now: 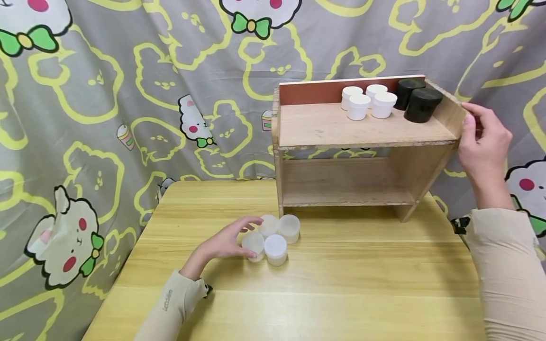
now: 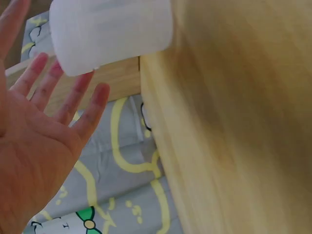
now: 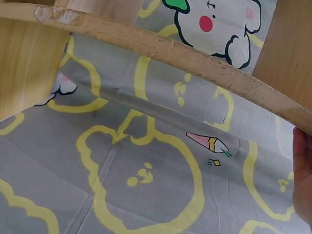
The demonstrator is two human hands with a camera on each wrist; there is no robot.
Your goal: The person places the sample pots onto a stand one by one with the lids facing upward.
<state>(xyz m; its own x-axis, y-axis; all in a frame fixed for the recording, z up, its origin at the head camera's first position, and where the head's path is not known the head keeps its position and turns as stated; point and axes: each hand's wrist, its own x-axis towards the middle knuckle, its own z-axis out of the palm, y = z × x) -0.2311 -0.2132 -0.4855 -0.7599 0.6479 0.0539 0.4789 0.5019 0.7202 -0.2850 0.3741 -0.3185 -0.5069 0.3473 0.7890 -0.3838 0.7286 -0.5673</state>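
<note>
On the wooden table (image 1: 341, 284) stand several frosted plastic jars with pale lids, grouped close together. My left hand (image 1: 223, 240) reaches around the near-left jar (image 1: 253, 243), its thumb in front and its fingers spread behind. In the left wrist view a frosted jar (image 2: 112, 34) appears by the extended fingers (image 2: 73, 100); firm contact cannot be made out. My right hand (image 1: 486, 139) grips the right side panel of a small wooden shelf (image 1: 367, 135). Only part of that hand (image 3: 302, 175) shows at the edge of the right wrist view.
On the shelf's top board, toward the right, are several small white jars (image 1: 358, 107) and two black jars (image 1: 422, 105). The lower board (image 1: 345, 182) sits just above the table. A patterned grey curtain (image 1: 170, 94) hangs behind.
</note>
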